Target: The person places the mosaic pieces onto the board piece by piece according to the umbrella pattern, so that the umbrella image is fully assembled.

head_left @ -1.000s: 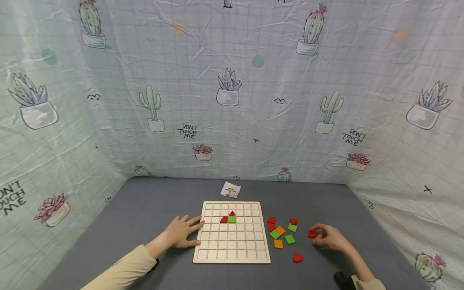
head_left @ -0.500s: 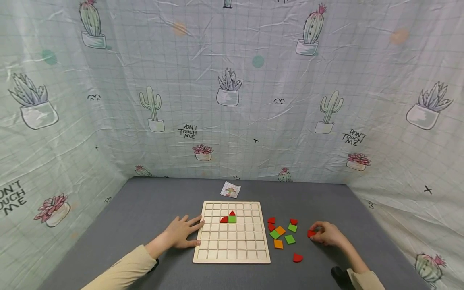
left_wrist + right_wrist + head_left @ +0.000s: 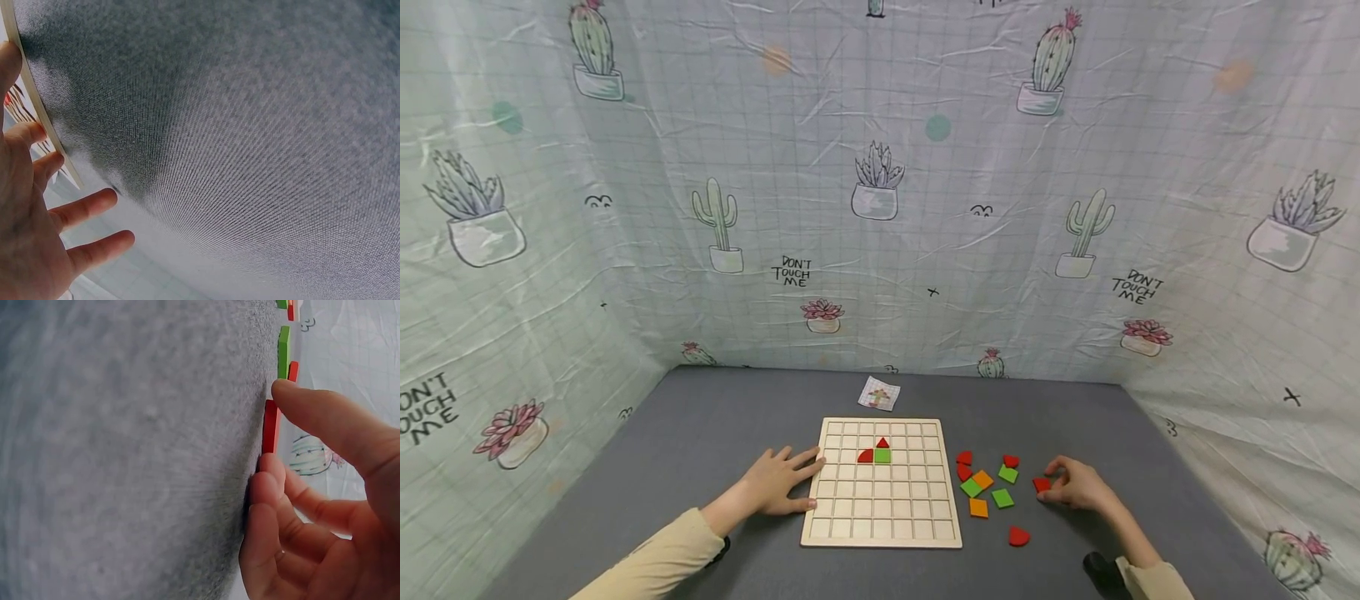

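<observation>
My left hand (image 3: pixel 775 483) lies with fingers spread at the left edge of a pale wooden grid board (image 3: pixel 880 533), its thumb and some fingertips on the rim. In the left wrist view, the fingers (image 3: pixel 94 206) are straight and apart. On the board sit a red triangle (image 3: pixel 883 443), a green square (image 3: pixel 882 456) and a red quarter-round piece (image 3: pixel 866 456). My right hand (image 3: pixel 1078 486) pinches a flat red tile (image 3: pixel 270 427) between thumb and fingertips, low at the table surface. The tile's full outline is partly hidden.
Loose pieces lie between board and right hand: green squares (image 3: pixel 1002 498), orange squares (image 3: pixel 978 507) and red pieces (image 3: pixel 1018 536). A small paper card (image 3: pixel 878 393) with a printed coloured pattern lies behind the board. A cactus-print curtain (image 3: pixel 880 275) surrounds the grey table (image 3: pixel 737 417).
My right hand has shifted slightly left, and the red tile has slid and turned a little with it. The left hand stays on the board's edge. The head view has moved slightly.
</observation>
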